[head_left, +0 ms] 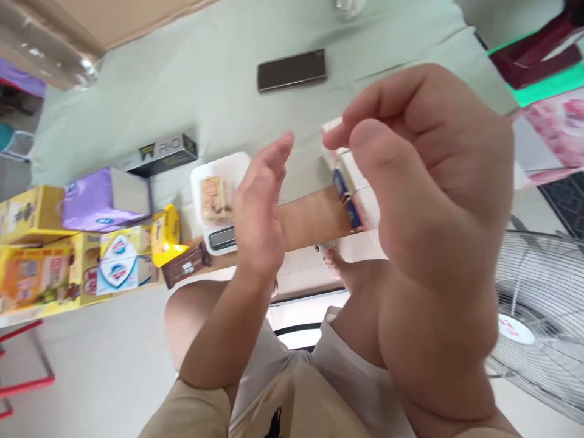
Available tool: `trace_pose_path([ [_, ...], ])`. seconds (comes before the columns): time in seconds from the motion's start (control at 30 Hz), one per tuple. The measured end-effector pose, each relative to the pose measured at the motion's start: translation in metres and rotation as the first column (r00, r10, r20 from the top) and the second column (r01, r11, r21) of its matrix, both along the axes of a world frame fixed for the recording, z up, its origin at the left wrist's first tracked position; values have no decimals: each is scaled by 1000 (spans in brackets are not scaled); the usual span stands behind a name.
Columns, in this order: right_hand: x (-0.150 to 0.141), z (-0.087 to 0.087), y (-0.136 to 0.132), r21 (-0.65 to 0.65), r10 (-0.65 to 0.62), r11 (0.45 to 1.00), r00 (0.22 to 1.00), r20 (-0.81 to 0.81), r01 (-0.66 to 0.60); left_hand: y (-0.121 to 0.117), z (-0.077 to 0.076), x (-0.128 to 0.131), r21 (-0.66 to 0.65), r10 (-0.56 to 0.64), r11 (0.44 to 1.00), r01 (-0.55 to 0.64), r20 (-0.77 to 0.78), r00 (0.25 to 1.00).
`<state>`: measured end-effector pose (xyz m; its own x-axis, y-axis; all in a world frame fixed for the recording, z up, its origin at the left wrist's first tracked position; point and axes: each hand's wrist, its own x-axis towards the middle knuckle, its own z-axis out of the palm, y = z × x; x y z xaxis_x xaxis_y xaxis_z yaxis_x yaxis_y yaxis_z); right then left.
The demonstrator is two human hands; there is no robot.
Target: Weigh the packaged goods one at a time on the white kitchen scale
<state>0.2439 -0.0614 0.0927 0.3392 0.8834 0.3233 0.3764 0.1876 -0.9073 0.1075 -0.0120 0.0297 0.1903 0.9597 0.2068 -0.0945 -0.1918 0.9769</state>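
Observation:
My left hand [260, 207] is raised above the table edge, fingers straight and together, seen edge-on, holding nothing. Just behind it stands a white kitchen scale [222, 238] with a wrapped snack bar [213, 198] on its platform. My right hand [424, 182] hovers very close to the camera, fingers loosely curled and the thumb near the index finger, nothing in it. It partly hides a stack of white boxes with blue print [351, 188]. The two hands face each other without touching.
A pale green cloth [182, 91] covers the table, with a dark phone [292, 70] and a black box [159, 155]. Left lie a purple pack [104, 198], yellow boxes [31, 213], soap boxes [118, 258], yellow and brown packets. A fan [542, 304] stands right.

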Motion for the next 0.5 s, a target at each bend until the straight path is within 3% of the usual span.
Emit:
trace_pose_path([
  [0.07,-20,-5,3,43,70,997,997,-14,-70,3,12,-39,90,46,995,-44,-16,999],
  [0.13,-45,-13,9,43,153,988,988,-27,-151,7,14,-77,175,122,979,-107,-75,990],
  [0.23,-82,-33,21,-69,261,964,962,74,-256,15,-5,-121,173,293,948,-269,-135,947],
  [0.33,-110,-58,33,-149,288,954,931,226,-259,17,-26,-141,71,397,917,-392,-228,889],
  [0.4,-122,-75,40,-175,268,958,923,278,-226,15,-26,-144,-20,341,928,-373,-361,868],
  [0.5,-131,-95,49,-193,240,963,927,287,-189,11,-13,-145,-156,126,961,-227,-486,865],
])
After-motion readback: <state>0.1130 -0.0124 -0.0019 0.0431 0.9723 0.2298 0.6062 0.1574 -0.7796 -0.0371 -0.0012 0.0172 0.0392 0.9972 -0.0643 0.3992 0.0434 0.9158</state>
